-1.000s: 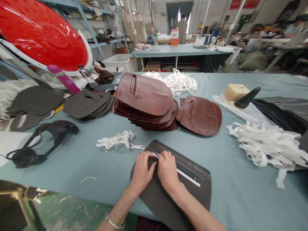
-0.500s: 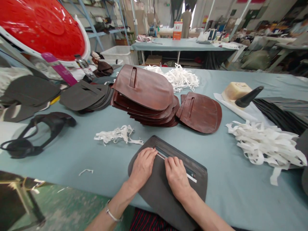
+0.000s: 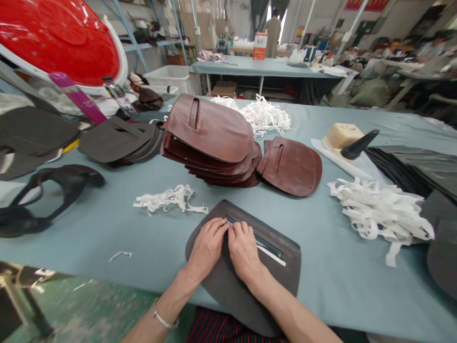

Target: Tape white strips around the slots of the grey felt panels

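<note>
A dark grey leather panel (image 3: 250, 305) with a rounded outline lies at the table's near edge, its grey underside up. A long slot runs near its far edge, and a narrow white strip (image 3: 272, 256) lies along the slot's near side. My left hand (image 3: 207, 247) is closed with its fingertips pinching the slot edge at the left end. Right beside it my right hand (image 3: 244, 250) is closed too, fingers bent over the same edge and thumb hidden. The part of the strip beneath my fingers is covered.
Brown leather flaps (image 3: 214, 128) are stacked ahead, with a smaller pile (image 3: 291, 166) beside them. White strips (image 3: 382, 209) lie heaped at right, near a black-handled tool (image 3: 360, 144). Dark straps (image 3: 53, 195) and grey panels (image 3: 114, 140) sit at left. A person (image 3: 273, 35) stands far back.
My right hand has slid left along the slot, up against my left hand, uncovering more of the white strip. My left hand stays at the slot's left end. The view has shifted slightly.
</note>
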A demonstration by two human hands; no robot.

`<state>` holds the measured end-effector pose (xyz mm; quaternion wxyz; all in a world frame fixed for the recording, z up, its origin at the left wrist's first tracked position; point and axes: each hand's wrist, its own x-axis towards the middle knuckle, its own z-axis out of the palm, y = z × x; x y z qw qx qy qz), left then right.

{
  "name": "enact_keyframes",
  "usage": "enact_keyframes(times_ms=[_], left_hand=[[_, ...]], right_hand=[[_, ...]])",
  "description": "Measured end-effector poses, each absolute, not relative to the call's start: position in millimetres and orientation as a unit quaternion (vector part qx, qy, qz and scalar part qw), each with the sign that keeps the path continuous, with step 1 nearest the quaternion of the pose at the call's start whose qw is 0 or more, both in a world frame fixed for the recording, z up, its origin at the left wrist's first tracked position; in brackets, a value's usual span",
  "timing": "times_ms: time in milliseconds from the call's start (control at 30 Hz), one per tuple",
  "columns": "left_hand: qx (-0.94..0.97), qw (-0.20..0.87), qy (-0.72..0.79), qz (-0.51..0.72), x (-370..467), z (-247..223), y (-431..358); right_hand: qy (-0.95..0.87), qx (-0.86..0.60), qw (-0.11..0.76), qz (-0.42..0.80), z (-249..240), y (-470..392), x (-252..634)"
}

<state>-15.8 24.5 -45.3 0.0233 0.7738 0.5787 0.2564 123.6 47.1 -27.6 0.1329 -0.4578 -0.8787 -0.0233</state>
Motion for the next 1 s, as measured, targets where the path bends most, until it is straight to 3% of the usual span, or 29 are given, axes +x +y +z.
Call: enact_keyframes(times_ms=[233,433,733,1000], left_hand=[[0.777,0.007,0.582,0.241,-14,-45,27],[0.785,0.022,0.573,0.236,-13,-40,24],[0.832,0.033,0.518,0.195,-2,-28,28],[0.866,0.060,0.482,0.122,41,-21,1]], right_hand=[[-0.892,-0.435,0.113,-0.045,-26,19,190],[-0.897,-0.411,0.159,-0.045,-23,-13,264],[-0.876,-0.436,0.206,-0.004,-23,-21,254],[-0.872,-0.453,0.186,0.008,-25,-23,255]])
